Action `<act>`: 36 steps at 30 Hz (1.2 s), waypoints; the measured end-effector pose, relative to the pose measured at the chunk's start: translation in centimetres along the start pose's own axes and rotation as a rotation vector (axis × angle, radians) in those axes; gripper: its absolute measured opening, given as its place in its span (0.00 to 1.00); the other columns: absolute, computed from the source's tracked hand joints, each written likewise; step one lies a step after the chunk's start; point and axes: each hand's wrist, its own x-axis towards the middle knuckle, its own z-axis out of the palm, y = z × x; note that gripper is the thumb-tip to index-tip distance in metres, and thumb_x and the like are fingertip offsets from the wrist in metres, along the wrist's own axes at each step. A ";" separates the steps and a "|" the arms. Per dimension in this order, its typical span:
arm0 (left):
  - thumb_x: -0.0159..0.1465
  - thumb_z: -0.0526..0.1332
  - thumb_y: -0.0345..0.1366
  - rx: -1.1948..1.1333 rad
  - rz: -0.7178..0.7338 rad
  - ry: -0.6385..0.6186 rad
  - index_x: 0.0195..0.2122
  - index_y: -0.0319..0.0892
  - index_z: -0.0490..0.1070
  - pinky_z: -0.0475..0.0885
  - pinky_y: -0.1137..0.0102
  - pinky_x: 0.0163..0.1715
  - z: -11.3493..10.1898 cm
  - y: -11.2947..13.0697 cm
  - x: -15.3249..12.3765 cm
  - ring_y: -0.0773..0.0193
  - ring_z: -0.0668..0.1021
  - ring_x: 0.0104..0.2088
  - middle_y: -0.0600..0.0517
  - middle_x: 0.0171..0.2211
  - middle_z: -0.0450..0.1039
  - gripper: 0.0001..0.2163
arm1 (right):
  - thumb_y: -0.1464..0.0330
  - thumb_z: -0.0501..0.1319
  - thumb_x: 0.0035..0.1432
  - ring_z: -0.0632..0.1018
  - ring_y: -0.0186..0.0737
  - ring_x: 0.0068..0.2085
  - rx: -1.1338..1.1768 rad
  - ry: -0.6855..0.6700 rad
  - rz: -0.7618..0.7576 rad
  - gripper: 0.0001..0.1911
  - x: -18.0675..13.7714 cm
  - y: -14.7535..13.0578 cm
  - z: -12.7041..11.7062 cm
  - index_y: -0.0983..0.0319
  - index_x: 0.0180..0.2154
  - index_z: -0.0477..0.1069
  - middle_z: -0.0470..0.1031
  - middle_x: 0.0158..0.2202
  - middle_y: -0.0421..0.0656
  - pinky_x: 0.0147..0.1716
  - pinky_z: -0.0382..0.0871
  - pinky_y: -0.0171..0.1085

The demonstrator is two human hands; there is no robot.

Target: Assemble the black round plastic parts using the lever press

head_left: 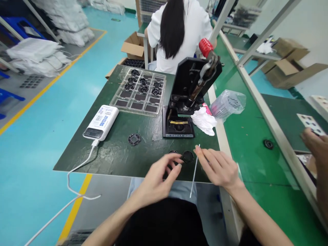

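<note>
Left hand: fingers loosely curled, spread, released; fingertips just beside black round parts at near edge of dark green mat.
Right hand: fingers extended, tips touching thin white stick; grip cannot be told. Stick overhangs mat edge.
Behind: clear tray holding more parts; black hand press with red-capped lever; white power bank, cable attached.
Right of press: plastic bag, white cloth.
Lone round part lies apart.
Power bank print: blue, unreadable.
</note>
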 end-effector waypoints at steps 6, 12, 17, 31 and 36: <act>0.77 0.43 0.47 -0.214 -0.144 -0.444 0.41 0.43 0.66 0.70 0.74 0.31 3.7 2.6 -1.7 0.69 0.72 0.25 0.56 0.25 0.71 0.18 | 0.76 0.61 0.67 0.81 0.39 0.34 0.059 -0.006 0.053 0.13 -1.1 -1.4 -1.9 0.66 0.50 0.79 0.84 0.38 0.46 0.32 0.72 0.38; 0.78 0.42 0.41 -0.003 0.028 -0.399 0.41 0.44 0.64 0.65 0.72 0.29 3.5 1.6 -1.1 0.69 0.67 0.24 0.58 0.24 0.61 0.15 | 0.74 0.59 0.68 0.77 0.34 0.29 0.778 0.129 0.987 0.28 -1.8 -3.8 -3.9 0.56 0.67 0.63 0.77 0.36 0.42 0.29 0.76 0.34; 0.76 0.45 0.34 0.177 0.229 -0.371 0.43 0.43 0.66 0.69 0.70 0.33 2.9 0.2 -0.9 0.66 0.73 0.29 0.54 0.31 0.71 0.11 | 0.73 0.59 0.68 0.78 0.32 0.28 1.242 -0.139 0.876 0.11 -0.7 -5.4 -4.4 0.58 0.47 0.78 0.76 0.28 0.39 0.29 0.76 0.30; 0.64 0.69 0.35 0.569 0.252 0.237 0.60 0.45 0.60 0.75 0.54 0.53 -0.2 -5.2 1.5 0.50 0.74 0.54 0.46 0.52 0.78 0.25 | 0.74 0.60 0.67 0.82 0.32 0.27 1.049 0.050 0.941 0.07 2.1 -5.7 3.6 0.62 0.41 0.77 0.82 0.34 0.42 0.28 0.81 0.31; 0.65 0.69 0.35 0.527 0.219 0.212 0.57 0.45 0.61 0.75 0.53 0.53 -0.2 -5.0 1.4 0.50 0.74 0.54 0.46 0.52 0.78 0.23 | 0.76 0.59 0.67 0.83 0.35 0.28 0.968 0.042 0.817 0.07 2.2 -5.9 4.4 0.62 0.41 0.76 0.83 0.35 0.44 0.28 0.81 0.31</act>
